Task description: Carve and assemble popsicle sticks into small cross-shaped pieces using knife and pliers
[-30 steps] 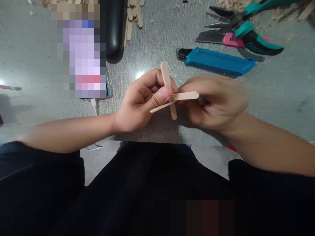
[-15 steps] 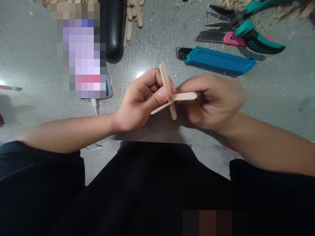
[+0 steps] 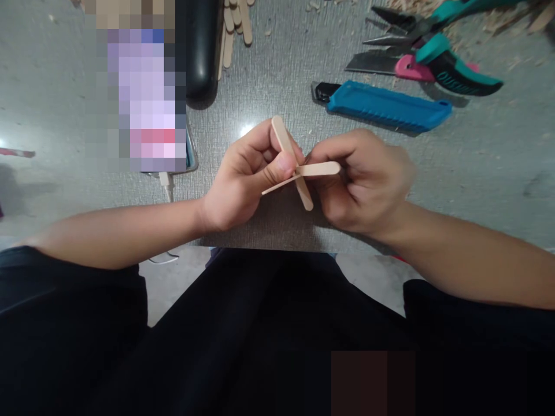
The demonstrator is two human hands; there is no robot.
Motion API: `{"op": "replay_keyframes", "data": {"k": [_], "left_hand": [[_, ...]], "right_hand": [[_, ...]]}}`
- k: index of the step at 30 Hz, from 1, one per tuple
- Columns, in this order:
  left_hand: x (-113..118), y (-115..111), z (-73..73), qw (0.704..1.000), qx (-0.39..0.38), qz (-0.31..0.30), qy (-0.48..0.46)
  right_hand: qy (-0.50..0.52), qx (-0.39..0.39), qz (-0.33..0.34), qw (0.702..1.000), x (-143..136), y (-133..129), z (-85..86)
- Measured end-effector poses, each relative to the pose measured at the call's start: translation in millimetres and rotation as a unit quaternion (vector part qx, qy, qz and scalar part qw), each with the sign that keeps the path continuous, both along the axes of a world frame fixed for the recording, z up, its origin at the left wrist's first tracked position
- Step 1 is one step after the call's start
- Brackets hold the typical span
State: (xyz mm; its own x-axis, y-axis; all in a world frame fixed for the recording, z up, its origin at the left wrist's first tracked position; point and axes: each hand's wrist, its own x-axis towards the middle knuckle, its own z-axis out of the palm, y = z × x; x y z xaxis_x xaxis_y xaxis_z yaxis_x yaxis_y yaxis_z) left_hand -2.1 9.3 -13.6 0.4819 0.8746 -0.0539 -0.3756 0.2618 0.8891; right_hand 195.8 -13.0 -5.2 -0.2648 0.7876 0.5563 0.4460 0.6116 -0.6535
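Several pale wooden craft sticks (image 3: 288, 141) cross one another in front of me, above the table's near edge. My left hand (image 3: 247, 179) is closed on them, its thumb pressing close to where they cross. One stick slants from upper left to lower right, another points right, and a thin one, seen edge-on, reaches lower left. From the right, my right hand (image 3: 364, 179) pinches at the crossing with thumb and forefinger. Its fingertips are partly hidden behind the right-pointing stick.
Beyond my hands lie a blue utility knife (image 3: 390, 107), a pink-handled blade (image 3: 414, 67) and teal-and-black pliers (image 3: 459, 66). Loose craft sticks (image 3: 245, 23) and a black case (image 3: 202, 52) are at the back. At left, a phone (image 3: 191, 144), mostly blurred out, has a white cable (image 3: 165, 180).
Both hands and the crossed sticks have shifted slightly left. The slanting stick leans further left at its top, and the lower-left stick looks thinner, turned more edge-on.
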Motion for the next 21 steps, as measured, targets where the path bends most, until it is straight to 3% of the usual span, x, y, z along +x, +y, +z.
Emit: {"op": "replay_keyframes", "data": {"k": [4, 12, 21], "left_hand": [[0, 1, -0.7, 0.995, -0.057, -0.047, -0.06], [-1, -2, 8.9, 0.995, -0.084, -0.051, -0.03], [-1, 1, 4.7, 0.994, -0.091, -0.036, -0.039]], "right_hand": [[0.03, -0.005, -0.002, 1.0, -2, -1, 1.1], [0.009, 0.013, -0.022, 1.0, -4, -2, 10.2], [0.176, -0.105, -0.003, 0.979, -6, 4, -0.4]]}}
